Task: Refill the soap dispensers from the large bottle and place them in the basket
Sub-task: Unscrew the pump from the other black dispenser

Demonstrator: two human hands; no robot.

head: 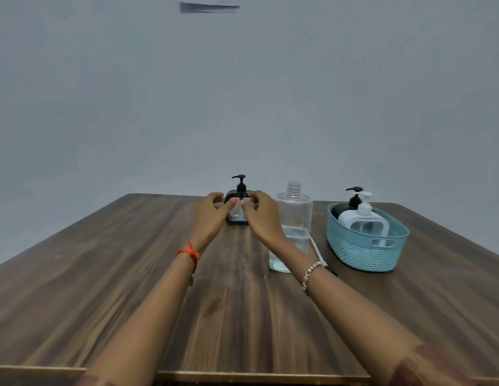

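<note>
A black-framed clear soap dispenser (238,211) with a black pump stands upright at the far middle of the wooden table (103,288). My left hand (212,215) and my right hand (261,215) hold its body from either side. To its right stands the large clear bottle (294,218), uncapped, with bluish liquid in its lower part. Further right, the teal basket (365,254) holds a white dispenser (362,218) in front and a black dispenser (351,203) behind it.
A white cord (316,250) lies on the table between the large bottle and the basket. A grey wall rises behind the table's far edge. A paper sheet (209,4) hangs high on the wall.
</note>
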